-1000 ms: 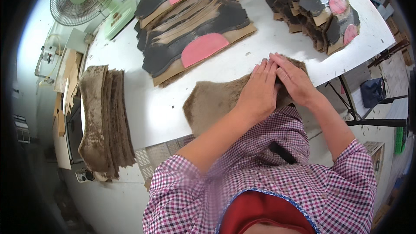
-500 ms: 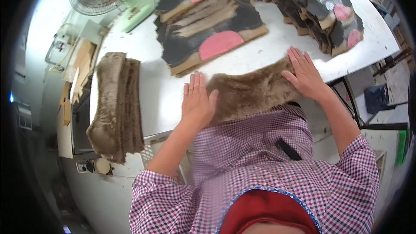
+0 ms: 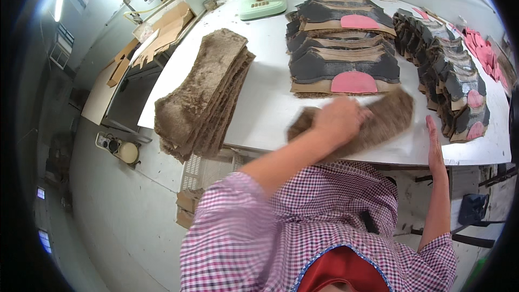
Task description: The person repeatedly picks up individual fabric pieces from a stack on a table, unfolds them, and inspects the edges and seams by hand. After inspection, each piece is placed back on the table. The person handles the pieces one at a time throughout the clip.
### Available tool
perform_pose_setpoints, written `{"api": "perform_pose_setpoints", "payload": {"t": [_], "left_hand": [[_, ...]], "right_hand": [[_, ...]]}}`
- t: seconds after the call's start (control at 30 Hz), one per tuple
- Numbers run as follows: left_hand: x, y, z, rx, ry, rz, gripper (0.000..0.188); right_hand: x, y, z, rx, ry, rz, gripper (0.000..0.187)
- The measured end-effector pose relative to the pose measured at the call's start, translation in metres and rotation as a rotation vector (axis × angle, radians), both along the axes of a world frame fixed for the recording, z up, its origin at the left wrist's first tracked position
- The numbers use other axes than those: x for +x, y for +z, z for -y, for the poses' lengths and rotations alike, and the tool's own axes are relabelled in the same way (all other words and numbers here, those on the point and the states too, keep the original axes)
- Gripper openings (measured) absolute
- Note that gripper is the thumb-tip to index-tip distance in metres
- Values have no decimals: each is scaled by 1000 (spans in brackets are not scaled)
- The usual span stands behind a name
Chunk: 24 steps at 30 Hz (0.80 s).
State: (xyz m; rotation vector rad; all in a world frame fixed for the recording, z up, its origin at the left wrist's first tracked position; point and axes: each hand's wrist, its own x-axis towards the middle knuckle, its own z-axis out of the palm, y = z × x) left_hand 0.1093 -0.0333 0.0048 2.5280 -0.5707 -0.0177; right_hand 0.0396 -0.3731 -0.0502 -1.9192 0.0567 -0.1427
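A piece of brown plush fur fabric (image 3: 386, 121) lies at the table's front edge, its outline partly blurred. My left hand (image 3: 341, 121) is over this piece, reaching across from the left; motion smears its fingers, so whether they grip or only brush it cannot be told. Just right of the fabric, my right hand (image 3: 434, 146) stands edge-on by the table edge, fingers stretched out, holding nothing. To the left a stack of the same brown fur pieces (image 3: 203, 86) overhangs the front edge. Beyond my hands lie overlapping rows of fur pieces with dark grey bands and pink half-round patches (image 3: 354, 82).
Another curved row of patched pieces (image 3: 457, 94) runs along the right of the white table (image 3: 259, 97). Pink cloth (image 3: 481, 51) lies behind it. A green fan (image 3: 262, 2) stands at the back. Below the front edge is a white plastic crate (image 3: 208, 173).
My left hand has swung right across the fur piece, and my right hand has come off it to its right side. The fur piece has shifted. The whole view has turned left.
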Motion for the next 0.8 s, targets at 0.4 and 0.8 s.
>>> {"api": "perform_pose_setpoints", "payload": {"t": [0.4, 0.8], "left_hand": [[60, 57, -321, 544, 800, 58, 49], [-2, 48, -238, 922, 579, 431, 96]], "right_hand": [[3, -6, -12, -497, -41, 58, 60], [2, -9, -5, -626, -14, 86, 41]]}}
